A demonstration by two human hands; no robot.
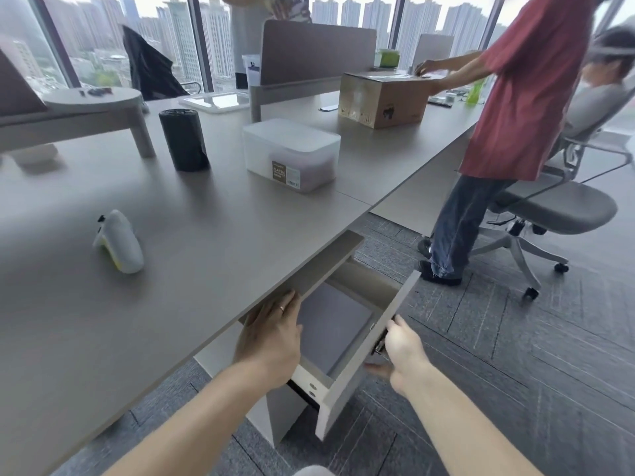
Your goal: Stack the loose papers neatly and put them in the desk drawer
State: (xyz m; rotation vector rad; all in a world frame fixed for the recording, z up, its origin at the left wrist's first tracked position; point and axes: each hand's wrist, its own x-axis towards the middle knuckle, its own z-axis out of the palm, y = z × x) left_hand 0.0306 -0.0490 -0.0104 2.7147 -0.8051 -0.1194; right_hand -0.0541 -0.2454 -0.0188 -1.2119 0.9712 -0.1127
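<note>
The desk drawer [371, 341] under the desk's front edge is pulled open. A grey stack of papers [331, 326] lies flat inside it. My left hand [271, 338] reaches into the drawer with fingers together, resting flat on the left part of the papers; I cannot tell if it grips them. My right hand [398, 352] is closed on the drawer's front panel near its top edge, thumb below.
On the desk [192, 242] stand a white-yellow handheld device [118, 242], a black cylinder [184, 140], a clear plastic box [292, 154] and a cardboard box [385, 97]. A person in a red shirt [515, 97] stands at the right beside an office chair [549, 207].
</note>
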